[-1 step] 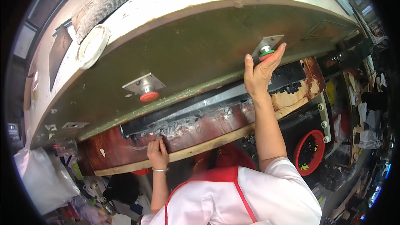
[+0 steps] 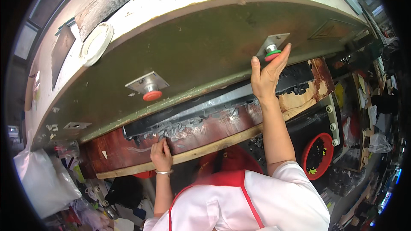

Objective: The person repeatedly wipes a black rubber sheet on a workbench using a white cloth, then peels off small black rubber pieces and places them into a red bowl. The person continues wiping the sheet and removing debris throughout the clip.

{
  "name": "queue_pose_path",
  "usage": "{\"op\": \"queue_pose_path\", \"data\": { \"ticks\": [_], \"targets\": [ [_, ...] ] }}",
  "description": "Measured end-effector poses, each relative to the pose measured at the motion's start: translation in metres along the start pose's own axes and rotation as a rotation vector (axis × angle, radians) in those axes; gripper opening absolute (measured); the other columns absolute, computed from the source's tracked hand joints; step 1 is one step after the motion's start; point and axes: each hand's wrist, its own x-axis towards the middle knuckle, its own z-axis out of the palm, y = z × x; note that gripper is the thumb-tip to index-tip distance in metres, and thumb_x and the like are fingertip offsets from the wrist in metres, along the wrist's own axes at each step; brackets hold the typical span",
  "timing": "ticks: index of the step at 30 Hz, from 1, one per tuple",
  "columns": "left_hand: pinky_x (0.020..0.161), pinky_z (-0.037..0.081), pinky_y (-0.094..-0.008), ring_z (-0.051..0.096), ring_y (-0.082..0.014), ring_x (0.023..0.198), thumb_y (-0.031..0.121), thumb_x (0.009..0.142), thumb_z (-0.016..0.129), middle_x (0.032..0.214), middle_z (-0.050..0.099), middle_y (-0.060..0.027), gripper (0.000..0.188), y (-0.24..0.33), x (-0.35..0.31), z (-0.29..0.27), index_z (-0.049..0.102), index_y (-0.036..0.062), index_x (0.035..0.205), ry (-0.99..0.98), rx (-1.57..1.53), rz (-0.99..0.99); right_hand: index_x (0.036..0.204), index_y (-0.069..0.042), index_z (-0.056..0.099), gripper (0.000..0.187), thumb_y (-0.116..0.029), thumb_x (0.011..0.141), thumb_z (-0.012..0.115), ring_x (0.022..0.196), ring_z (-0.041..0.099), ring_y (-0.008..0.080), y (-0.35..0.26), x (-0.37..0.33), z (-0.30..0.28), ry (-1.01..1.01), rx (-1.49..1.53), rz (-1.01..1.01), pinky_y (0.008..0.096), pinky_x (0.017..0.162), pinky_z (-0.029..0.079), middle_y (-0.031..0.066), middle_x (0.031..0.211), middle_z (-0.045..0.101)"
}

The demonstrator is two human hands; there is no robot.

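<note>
My right hand (image 2: 267, 79) is raised, thumb apart and fingers stretched, at a push button (image 2: 272, 55) with a green ring and red cap on the dark green machine front (image 2: 205, 47). Whether the palm touches the cap is hard to see. My left hand (image 2: 161, 157), a bangle at its wrist, is closed with curled fingertips down at the small dark scraps (image 2: 185, 129). What it pinches, if anything, is hidden. These scraps lie along a reddish-brown board (image 2: 120, 150), in front of a long black sheet (image 2: 143, 128) beneath the machine's lower edge.
A second, red push button (image 2: 152, 96) juts out above my left hand. A wooden strip (image 2: 214, 148) edges the board near my body. A red bin (image 2: 305, 162) holding dark scraps stands at the right. Clear plastic bags (image 2: 43, 182) hang at the left.
</note>
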Motion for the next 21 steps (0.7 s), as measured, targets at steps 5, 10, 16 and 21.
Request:
{"op": "queue_pose_path", "data": {
  "ticks": [5, 10, 16, 21],
  "targets": [
    [0.057, 0.047, -0.0407, 0.059, -0.0318, 0.059, 0.008, 0.084, 0.064, 0.064, 0.06, -0.0122, 0.007, 0.007, -0.014, 0.006, 0.07, 0.0044, 0.088, 0.076, 0.011, -0.037, 0.141, 0.005, 0.036, 0.069, -0.024, 0.087, 0.067, 0.113, 0.058, 0.0372, -0.014, -0.097, -0.042, -0.296, 0.289, 0.502, 0.0429, 0.098, 0.043, 0.0272, 0.117, 0.06],
    [0.054, 0.045, -0.0406, 0.057, -0.0308, 0.057, 0.009, 0.082, 0.066, 0.059, 0.057, -0.0111, 0.006, 0.006, -0.032, 0.01, 0.068, 0.0053, 0.078, 0.027, 0.001, -0.115, 0.088, -0.002, 0.069, 0.013, -0.011, 0.078, 0.07, 0.076, 0.06, 0.0351, -0.007, -0.184, -0.068, -0.573, 0.296, 0.022, 0.0414, 0.07, 0.05, 0.0159, 0.076, 0.064],
    [0.054, 0.045, -0.041, 0.056, -0.0298, 0.056, 0.01, 0.079, 0.068, 0.057, 0.054, -0.0097, 0.01, 0.022, -0.08, -0.006, 0.064, 0.0064, 0.071, -0.005, -0.011, -0.142, 0.081, -0.001, 0.068, 0.004, -0.004, 0.079, 0.066, 0.074, 0.061, 0.035, -0.011, -0.207, -0.105, -0.613, 0.265, 0.096, 0.0427, 0.069, 0.05, 0.0163, 0.072, 0.064],
    [0.055, 0.047, -0.041, 0.058, -0.0302, 0.057, 0.013, 0.081, 0.068, 0.06, 0.058, -0.0109, 0.007, 0.046, -0.122, -0.035, 0.069, 0.0064, 0.079, -0.21, -0.021, -0.148, 0.092, 0.001, 0.066, 0.019, -0.003, 0.074, 0.069, 0.082, 0.061, 0.0344, -0.022, -0.169, -0.11, -0.259, 0.18, -0.022, 0.0417, 0.075, 0.049, 0.0165, 0.086, 0.065]
  ]
}}
